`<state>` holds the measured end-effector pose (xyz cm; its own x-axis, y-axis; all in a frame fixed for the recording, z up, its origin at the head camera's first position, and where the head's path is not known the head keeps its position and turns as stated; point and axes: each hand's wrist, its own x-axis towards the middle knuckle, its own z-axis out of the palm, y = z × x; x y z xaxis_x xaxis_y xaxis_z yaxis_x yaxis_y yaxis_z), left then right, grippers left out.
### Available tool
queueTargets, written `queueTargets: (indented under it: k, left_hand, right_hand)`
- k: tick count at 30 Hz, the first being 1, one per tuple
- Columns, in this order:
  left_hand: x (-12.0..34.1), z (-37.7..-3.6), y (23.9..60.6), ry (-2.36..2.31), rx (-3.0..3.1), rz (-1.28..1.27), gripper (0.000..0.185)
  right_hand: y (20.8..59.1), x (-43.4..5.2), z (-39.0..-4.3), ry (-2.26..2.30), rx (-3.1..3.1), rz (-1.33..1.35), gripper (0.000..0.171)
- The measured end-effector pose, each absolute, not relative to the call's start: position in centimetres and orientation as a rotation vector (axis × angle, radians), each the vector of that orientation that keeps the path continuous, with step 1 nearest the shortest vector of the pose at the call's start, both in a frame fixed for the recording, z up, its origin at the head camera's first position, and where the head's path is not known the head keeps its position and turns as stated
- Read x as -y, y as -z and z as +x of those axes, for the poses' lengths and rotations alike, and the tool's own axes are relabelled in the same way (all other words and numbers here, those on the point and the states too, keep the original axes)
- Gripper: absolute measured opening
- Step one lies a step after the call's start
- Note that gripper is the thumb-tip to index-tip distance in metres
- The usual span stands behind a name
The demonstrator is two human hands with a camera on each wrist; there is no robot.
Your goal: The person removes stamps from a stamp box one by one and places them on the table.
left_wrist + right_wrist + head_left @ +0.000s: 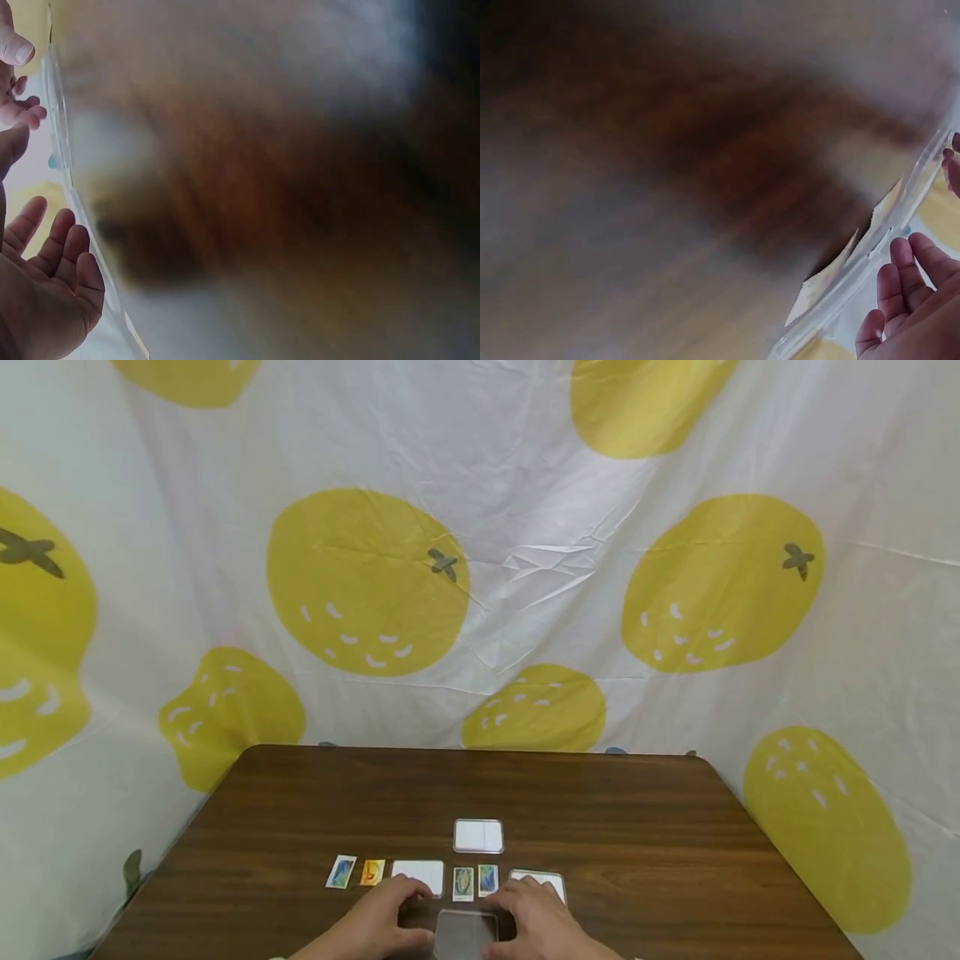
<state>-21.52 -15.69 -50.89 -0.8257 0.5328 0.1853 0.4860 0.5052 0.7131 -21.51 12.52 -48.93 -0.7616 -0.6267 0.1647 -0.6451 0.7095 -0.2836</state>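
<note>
A clear plastic card case (465, 935) lies at the table's near edge between my two hands. My left hand (408, 902) rests on the table just left of it, its fingertips by a white card box (418, 874). On the other side, my right hand (517, 902) partly covers another white box (542, 882). Both wrist views are blurred. The left wrist view shows the left hand (52, 247) with loose fingers beside a clear plastic edge (64, 150). In the right wrist view the right hand (904, 285) is relaxed beside the same kind of edge (870, 262).
Picture cards lie in a row on the brown table (637, 827): a blue one (341, 872), an orange one (372, 872), a green one (463, 883) and a blue-green one (488, 879). A third white box (477, 836) sits behind them. A lemon-print sheet hangs behind.
</note>
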Motion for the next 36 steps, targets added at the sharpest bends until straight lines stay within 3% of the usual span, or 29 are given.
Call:
queueTargets:
  k: [25,36]
  left_hand:
    - [13.7,-22.2,51.8,-0.697,-2.909,1.193,0.054]
    - [14.1,-22.5,51.7,-0.727,-2.899,1.276,0.051]
  right_hand:
    - [50.1,-12.6,-21.6,-0.282,2.739,1.165,0.061]
    - [49.7,-12.4,-22.0,-0.313,2.771,1.19,0.061]
